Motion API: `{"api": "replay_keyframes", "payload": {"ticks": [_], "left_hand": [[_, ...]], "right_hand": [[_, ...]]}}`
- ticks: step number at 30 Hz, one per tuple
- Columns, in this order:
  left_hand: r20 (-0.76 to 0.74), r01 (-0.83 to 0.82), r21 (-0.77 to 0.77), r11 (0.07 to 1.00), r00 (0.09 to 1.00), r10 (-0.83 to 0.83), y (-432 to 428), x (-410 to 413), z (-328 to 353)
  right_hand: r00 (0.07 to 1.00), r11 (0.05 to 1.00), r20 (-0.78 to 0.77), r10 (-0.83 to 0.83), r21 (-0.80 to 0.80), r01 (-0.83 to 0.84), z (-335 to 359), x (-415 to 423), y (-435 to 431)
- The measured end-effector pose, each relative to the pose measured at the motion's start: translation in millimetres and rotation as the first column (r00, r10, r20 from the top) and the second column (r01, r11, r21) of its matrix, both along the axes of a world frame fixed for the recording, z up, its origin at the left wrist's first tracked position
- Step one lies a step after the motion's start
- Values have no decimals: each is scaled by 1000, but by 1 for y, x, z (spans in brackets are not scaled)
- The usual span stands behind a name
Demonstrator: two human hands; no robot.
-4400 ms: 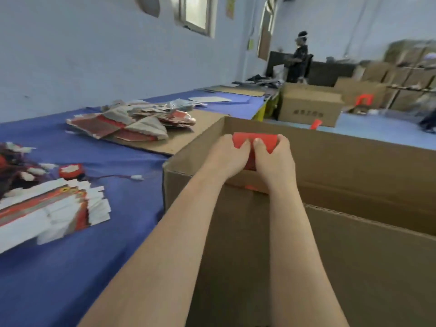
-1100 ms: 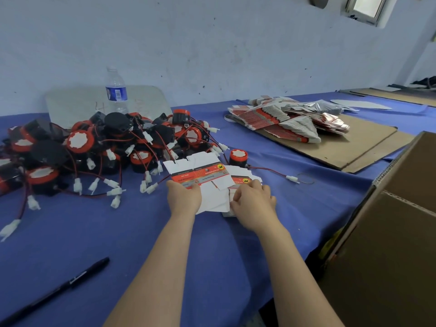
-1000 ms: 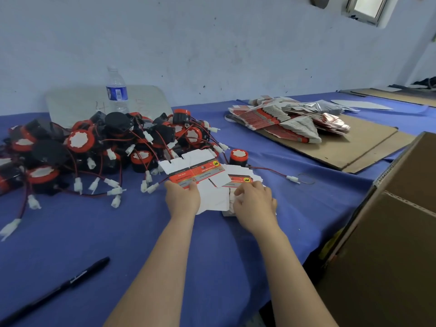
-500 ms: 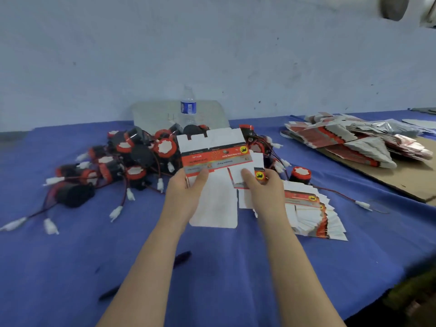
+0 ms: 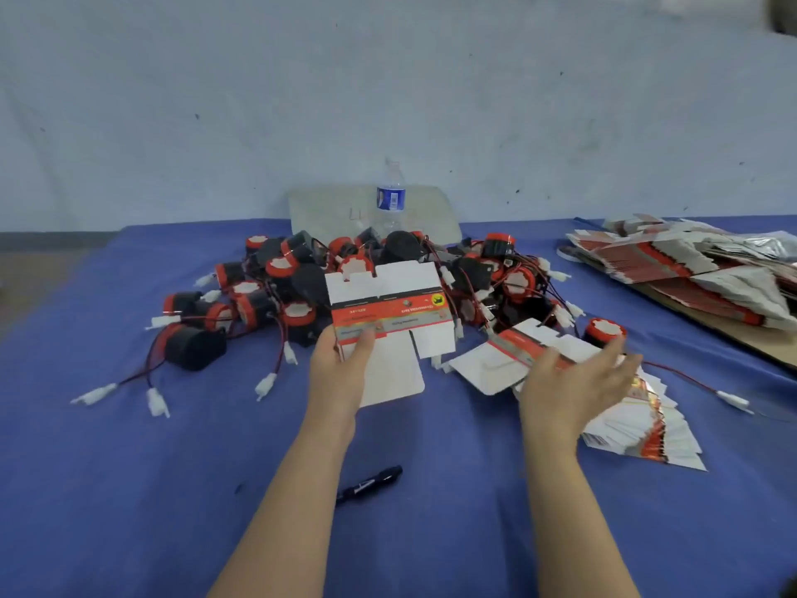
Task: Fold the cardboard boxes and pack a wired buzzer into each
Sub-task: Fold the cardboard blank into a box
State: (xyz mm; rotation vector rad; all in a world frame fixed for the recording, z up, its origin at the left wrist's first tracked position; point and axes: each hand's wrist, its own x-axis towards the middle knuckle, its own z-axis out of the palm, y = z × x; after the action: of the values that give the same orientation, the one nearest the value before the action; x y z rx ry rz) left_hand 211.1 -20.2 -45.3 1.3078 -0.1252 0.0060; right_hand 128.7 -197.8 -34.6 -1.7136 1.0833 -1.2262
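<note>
Blank in left hand, unfolded; no buzzer packed in view.

Wired buzzers [image 5: 297, 274] heaped on tabletop [image 5: 129, 489] behind the hands, leads tangled. Left hand [image 5: 338, 369] pinches flat box blank [image 5: 390, 304] by its lower left corner, raised in front of the heap. Right hand [image 5: 573, 384] released, fingers spread, over loose blank [image 5: 487, 364] on stack of blanks [image 5: 647, 429]; contact unclear, blurred. Single buzzer [image 5: 604, 332] just beyond its fingertips. Risks, judged: one-corner pinch lets blank sag and crease off its score lines; right hand may fan the stack toward the tabletop edge; tangled leads may drag neighbours when one buzzer is lifted.
</note>
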Motion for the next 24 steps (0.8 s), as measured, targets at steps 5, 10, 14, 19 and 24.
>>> {"api": "replay_keyframes", "payload": {"ticks": [5, 10, 14, 19, 24], "left_hand": [[117, 49, 131, 990, 991, -64, -8, -9, -6], [287, -125, 313, 941, 957, 32, 21, -11, 9], [280, -236, 341, 910, 950, 141, 62, -7, 21], [238, -212, 363, 907, 963, 130, 83, -9, 11], [194, -55, 222, 974, 981, 11, 88, -13, -3]], "right_hand": [[836, 833, 33, 548, 70, -549, 9, 18, 37], [605, 604, -62, 794, -26, -796, 17, 42, 71], [444, 444, 24, 896, -101, -890, 9, 51, 112], [211, 206, -27, 977, -117, -972, -11, 56, 153], [210, 206, -40, 977, -83, -975, -20, 55, 150]]}}
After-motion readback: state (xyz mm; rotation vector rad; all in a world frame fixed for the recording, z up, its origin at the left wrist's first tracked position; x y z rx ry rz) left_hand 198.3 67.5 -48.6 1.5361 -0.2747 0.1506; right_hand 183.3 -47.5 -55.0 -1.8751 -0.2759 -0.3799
